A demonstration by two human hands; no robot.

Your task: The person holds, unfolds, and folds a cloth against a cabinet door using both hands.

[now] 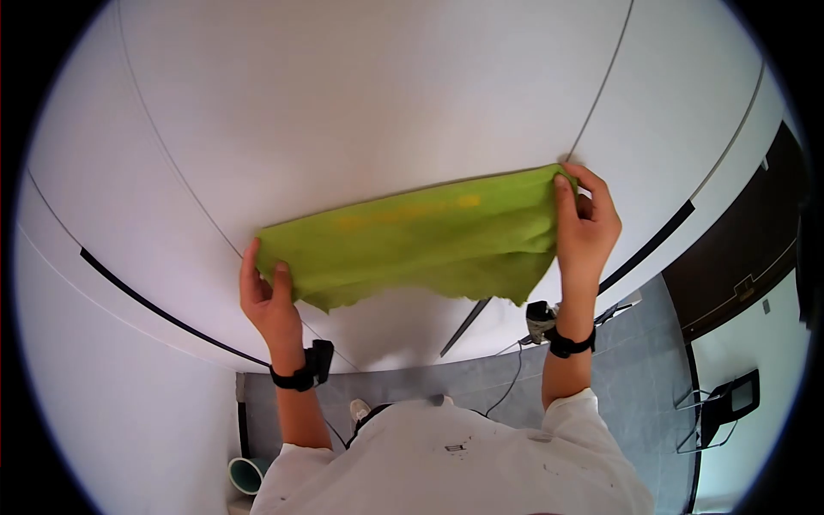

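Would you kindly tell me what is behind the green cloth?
A white surface shows around the green cloth, and a black strip slants down from its lower edge. Whatever lies directly behind the cloth is covered.

A lime-green cloth streaked with yellow stands out amid white panels, black wristbands and a dark-flecked white shirt.

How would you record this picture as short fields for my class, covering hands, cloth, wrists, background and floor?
Left hand: pinches the left end of the cloth
Right hand: pinches its upper right corner
Cloth: green, spread between the hands; uneven lower edge
Marks: yellow, near the upper edge
Wrists: a black band on each
Background: white panels with thin dark seams
Floor: grey
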